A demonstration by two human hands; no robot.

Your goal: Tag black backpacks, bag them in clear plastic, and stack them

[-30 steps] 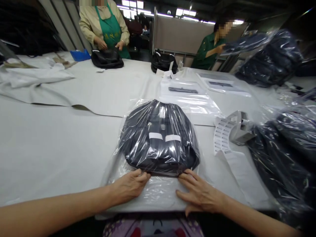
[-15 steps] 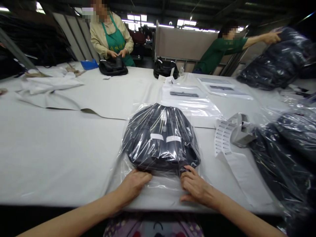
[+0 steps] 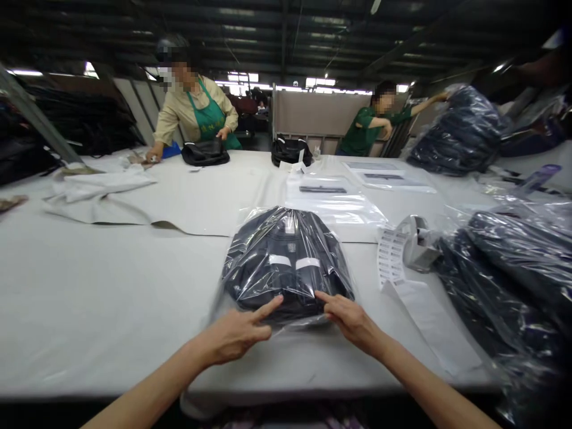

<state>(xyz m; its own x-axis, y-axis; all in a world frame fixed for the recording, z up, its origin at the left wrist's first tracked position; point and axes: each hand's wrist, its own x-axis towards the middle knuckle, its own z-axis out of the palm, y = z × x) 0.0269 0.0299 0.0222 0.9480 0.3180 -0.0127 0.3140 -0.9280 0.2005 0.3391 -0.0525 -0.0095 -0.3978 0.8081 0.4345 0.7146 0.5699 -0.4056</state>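
Pointing index fingers inward, both hands at lower edge of black bag (image 3: 283,241) in clear plastic (image 3: 220,302), lying toward six o'clock on white table (image 3: 111,298). Left hand (image 3: 239,336) at bag's seven, forearm slanting up, thumb stuck out under index, other fingers curled. Right hand (image 3: 351,319) at bag's five, forearm mirrored, other fingers bent. Whether either pinches plastic, can't tell from here. Grey dispenser (image 3: 419,247) at bag's three.
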